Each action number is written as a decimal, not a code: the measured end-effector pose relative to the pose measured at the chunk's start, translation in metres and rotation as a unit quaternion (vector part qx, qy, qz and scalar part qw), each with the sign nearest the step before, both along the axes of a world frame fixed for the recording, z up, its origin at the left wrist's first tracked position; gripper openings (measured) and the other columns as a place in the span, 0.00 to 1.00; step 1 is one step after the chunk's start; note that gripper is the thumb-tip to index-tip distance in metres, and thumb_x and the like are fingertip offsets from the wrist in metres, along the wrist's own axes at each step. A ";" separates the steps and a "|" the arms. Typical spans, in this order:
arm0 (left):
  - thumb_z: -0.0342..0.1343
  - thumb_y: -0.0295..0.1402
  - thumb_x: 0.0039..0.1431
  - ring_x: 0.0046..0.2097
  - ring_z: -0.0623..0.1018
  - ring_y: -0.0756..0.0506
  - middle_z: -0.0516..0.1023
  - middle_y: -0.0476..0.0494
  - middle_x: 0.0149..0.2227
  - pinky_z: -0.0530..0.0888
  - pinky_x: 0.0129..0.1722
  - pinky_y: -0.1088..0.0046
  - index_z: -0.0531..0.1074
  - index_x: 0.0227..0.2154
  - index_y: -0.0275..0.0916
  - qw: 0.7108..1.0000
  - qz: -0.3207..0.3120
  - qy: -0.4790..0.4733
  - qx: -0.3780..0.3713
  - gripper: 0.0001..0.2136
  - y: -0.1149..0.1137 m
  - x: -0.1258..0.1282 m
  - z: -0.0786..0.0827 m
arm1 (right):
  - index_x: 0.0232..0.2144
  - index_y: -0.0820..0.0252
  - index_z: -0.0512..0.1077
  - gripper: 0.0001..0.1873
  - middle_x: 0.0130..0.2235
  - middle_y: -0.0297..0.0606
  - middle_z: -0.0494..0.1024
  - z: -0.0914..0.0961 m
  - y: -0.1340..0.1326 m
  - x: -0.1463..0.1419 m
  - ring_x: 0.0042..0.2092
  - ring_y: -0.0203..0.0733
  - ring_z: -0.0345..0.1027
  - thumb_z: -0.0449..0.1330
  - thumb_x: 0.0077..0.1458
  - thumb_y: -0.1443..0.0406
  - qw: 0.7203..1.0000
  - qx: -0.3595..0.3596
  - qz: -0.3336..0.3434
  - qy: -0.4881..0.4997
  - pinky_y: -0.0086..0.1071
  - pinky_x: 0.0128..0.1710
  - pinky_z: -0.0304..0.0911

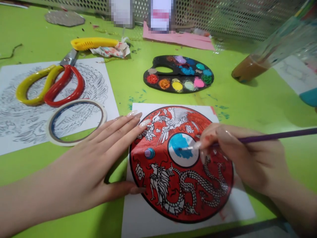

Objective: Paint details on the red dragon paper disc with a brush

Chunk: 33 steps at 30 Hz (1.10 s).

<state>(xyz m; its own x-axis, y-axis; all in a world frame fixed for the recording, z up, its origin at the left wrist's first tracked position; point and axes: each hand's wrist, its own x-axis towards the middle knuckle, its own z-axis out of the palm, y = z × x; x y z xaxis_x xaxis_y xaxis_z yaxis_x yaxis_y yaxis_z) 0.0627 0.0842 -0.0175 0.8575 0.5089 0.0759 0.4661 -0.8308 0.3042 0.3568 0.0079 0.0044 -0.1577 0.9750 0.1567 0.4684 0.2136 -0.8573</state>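
Note:
A white sheet (148,215) with a round red dragon-and-phoenix design (180,165) lies in front of me on the green table. My right hand (247,158) pinches a purple-handled paintbrush (272,136); its tip touches the blue paint in the design's white centre circle (182,148). My left hand (99,165) lies flat with fingers stretched out, pressing the sheet's left edge, thumb on the paper. A small purple and blue blob (149,153) sits on the red area.
A black paint palette (178,74) with several colours sits behind the sheet. To the left lie a line drawing (15,132), red-and-yellow scissors (49,82), a tape roll (75,122) and a yellow cutter (94,43). A tilted water cup (250,67) is at the right.

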 end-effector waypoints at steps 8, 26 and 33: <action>0.47 0.55 0.62 0.67 0.60 0.29 0.44 0.48 0.71 0.66 0.63 0.44 0.36 0.70 0.48 1.000 -0.008 0.000 0.016 0.40 0.001 0.001 0.000 | 0.31 0.50 0.72 0.14 0.28 0.26 0.75 0.000 0.000 -0.001 0.29 0.29 0.69 0.51 0.69 0.61 1.000 -0.002 -0.001 -0.020 0.20 0.28 0.65; 0.47 0.56 0.62 0.68 0.57 0.32 0.44 0.49 0.71 0.63 0.65 0.46 0.35 0.69 0.51 1.000 0.002 0.005 -0.003 0.40 -0.001 -0.001 0.001 | 0.32 0.50 0.72 0.15 0.31 0.29 0.76 -0.002 0.000 0.000 0.35 0.32 0.71 0.50 0.69 0.60 1.000 0.001 0.014 -0.012 0.23 0.32 0.67; 0.37 0.57 0.65 0.70 0.53 0.39 0.43 0.53 0.72 0.58 0.69 0.53 0.34 0.69 0.53 0.999 0.043 0.029 -0.001 0.35 -0.007 0.004 0.004 | 0.31 0.52 0.72 0.16 0.27 0.29 0.74 -0.002 0.001 0.001 0.27 0.31 0.69 0.49 0.69 0.60 0.999 -0.025 0.027 0.001 0.24 0.25 0.64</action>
